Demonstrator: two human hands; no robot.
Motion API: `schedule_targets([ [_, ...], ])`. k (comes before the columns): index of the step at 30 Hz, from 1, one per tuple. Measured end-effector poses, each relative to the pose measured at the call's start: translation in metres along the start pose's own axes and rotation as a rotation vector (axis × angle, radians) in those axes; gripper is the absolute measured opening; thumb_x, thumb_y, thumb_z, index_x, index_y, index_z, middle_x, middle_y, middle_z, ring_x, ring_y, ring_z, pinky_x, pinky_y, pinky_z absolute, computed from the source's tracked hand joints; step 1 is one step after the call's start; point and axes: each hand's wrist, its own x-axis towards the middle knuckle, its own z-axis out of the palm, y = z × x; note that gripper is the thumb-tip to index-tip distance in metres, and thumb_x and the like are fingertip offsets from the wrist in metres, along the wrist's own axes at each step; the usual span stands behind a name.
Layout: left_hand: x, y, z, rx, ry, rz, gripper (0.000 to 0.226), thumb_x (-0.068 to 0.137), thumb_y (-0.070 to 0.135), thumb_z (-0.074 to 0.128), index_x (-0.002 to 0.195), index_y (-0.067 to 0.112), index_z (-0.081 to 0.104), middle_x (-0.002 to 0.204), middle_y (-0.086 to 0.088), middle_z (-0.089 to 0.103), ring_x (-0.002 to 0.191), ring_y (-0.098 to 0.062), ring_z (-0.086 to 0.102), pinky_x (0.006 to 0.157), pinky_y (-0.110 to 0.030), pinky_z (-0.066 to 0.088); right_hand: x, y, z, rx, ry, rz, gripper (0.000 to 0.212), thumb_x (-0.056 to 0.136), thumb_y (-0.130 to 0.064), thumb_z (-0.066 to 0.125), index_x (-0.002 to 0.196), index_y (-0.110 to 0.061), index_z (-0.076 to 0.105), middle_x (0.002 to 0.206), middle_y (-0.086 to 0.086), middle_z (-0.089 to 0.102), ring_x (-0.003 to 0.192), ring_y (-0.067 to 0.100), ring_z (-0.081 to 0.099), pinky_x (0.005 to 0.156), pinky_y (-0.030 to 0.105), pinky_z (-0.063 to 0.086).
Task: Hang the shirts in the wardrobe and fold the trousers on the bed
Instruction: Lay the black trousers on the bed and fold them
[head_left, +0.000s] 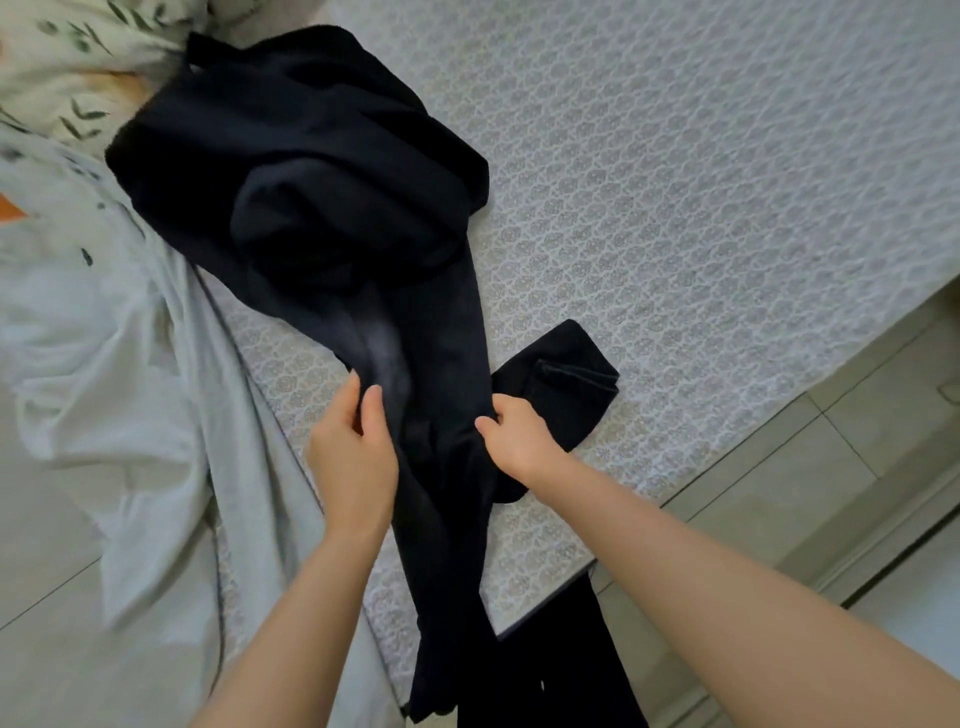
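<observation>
Black trousers (441, 338) lie lengthwise on the bed (701, 182). Their far end runs into a crumpled black heap (291, 145), and whether heap and trousers are one garment cannot be told. Their near end hangs over the bed's edge toward the floor (779, 499).

The left hand (353, 452) pinches the left edge of the cloth between thumb and fingers. The right hand (519, 441) grips the right edge, fingers curled into the fabric. The hands sit level with each other, apart, with the trousers between them.

Just right of the right hand a smaller black piece (566, 379) lies doubled over on the bed, touching the trousers. A pale sheet (130, 389) is bunched along the bed's left side.
</observation>
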Motion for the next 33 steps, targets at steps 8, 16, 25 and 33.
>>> schedule_targets([
  [8, -0.078, 0.019, -0.007, 0.056, -0.272, 0.070, 0.029, 0.096, 0.016, 0.062, 0.124, 0.010, 0.068, 0.052, 0.016, 0.055, 0.054, -0.002, 0.053, 0.058, -0.011, 0.042, -0.087, 0.050, -0.055, 0.147, 0.088, 0.077, 0.020, 0.098, -0.013, 0.047, 0.106, -0.004, 0.064, 0.106, 0.023, 0.065, 0.095, 0.033, 0.065, 0.090, 0.042, 0.053],
  [16, -0.110, 0.028, -0.023, 0.160, -0.460, 0.213, 0.026, 0.094, 0.018, 0.066, 0.119, 0.014, 0.072, 0.063, 0.010, 0.064, 0.059, -0.007, 0.059, 0.061, -0.011, 0.042, -0.122, 0.053, -0.063, -0.158, 0.165, 0.182, 0.023, 0.096, -0.018, 0.050, 0.081, -0.004, 0.060, 0.076, 0.009, 0.059, 0.074, 0.023, 0.058, 0.065, 0.032, 0.043],
  [25, -0.094, 0.023, -0.027, 0.054, -0.746, 0.191, 0.029, 0.094, 0.025, 0.067, 0.122, 0.021, 0.070, 0.069, 0.032, 0.065, 0.070, 0.004, 0.063, 0.065, -0.008, 0.044, -0.052, -0.058, -0.052, 0.042, 0.246, 0.087, 0.074, 0.091, -0.050, 0.058, 0.148, -0.016, 0.024, 0.143, 0.017, 0.038, 0.129, 0.036, 0.040, 0.107, 0.047, 0.034],
  [33, -0.088, -0.012, -0.044, 0.219, -0.749, 0.163, 0.023, 0.096, 0.030, 0.061, 0.116, 0.034, 0.071, 0.085, 0.012, 0.074, 0.080, -0.004, 0.066, 0.075, -0.024, 0.053, 0.009, -0.082, -0.043, -0.569, 0.357, -0.188, 0.032, 0.098, -0.013, 0.046, 0.128, -0.021, 0.056, 0.137, 0.005, 0.037, 0.116, 0.030, 0.040, 0.089, 0.037, 0.041],
])
